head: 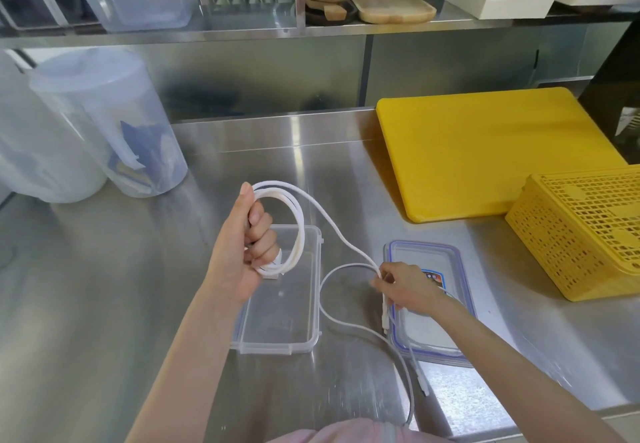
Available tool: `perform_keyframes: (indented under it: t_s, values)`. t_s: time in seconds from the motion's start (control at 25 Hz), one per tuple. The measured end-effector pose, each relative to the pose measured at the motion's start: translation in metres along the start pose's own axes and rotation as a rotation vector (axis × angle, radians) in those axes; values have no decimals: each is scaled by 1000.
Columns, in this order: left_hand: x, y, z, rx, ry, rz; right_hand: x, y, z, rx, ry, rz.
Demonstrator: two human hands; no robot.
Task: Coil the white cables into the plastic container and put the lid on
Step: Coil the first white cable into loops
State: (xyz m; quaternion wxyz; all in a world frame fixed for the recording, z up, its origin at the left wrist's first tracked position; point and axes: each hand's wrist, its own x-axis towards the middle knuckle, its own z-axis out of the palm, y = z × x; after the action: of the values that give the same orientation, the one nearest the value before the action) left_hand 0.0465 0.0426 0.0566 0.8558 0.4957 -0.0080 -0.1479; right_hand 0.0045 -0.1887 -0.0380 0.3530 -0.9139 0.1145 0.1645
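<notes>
The left hand (247, 252) is closed around several loops of thick white cable (299, 224), held above the clear rectangular plastic container (304, 335), which looks empty. The right hand (403, 286) pinches the cable's free run beside the blue-rimmed clear lid (457, 259), lying to the right. A thinner white cable (346, 324) trails on the steel counter (104, 286). Coiling seems partway; stowing and lidding remain.

Brushed stainless-steel tabletop (104, 286), glossy, streaked with reflections. Clear, smooth plastic container (298, 307); clear plastic lid (450, 259) with blue seal. Smooth matt white cable (298, 220), rubbery-looking. Matt yellow plastic board (485, 155). Perforated yellow plastic basket (581, 234). Frosted translucent plastic jug (114, 120). Wooden trays (394, 9) on a metal shelf (242, 32).
</notes>
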Motion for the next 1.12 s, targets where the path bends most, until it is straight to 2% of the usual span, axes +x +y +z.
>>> perform_keyframes:
  t_s: [0.16,0.2,0.36,0.44,0.52,0.72,0.84,0.92,1.04,1.12]
  values:
    - [0,-2,-4,-2,33,-14,0,3,2,93,-23,33]
    - [0,-6,-4,17,35,-29,0,0,3,214,-4,50]
    - [-6,-26,6,73,-11,-104,-2,-24,-7,956,40,67]
    - [-8,-34,13,81,-54,-133,-5,-36,-12,1222,-28,45]
    - [-8,-39,19,109,-79,-151,-11,-49,-13,1361,-143,48]
    - [-9,-48,29,386,-2,-72,-28,-71,-11,1218,-476,-8]
    - [-8,-50,28,490,101,-17,-30,-75,-10,1189,-540,21]
    - [-7,-49,27,512,169,-4,-32,-76,-8,1112,-508,5]
    - [-6,-50,27,503,187,23,-36,-76,-4,797,-307,-161]
    - [-6,-51,26,489,175,37,-36,-76,-4,671,-175,-184]
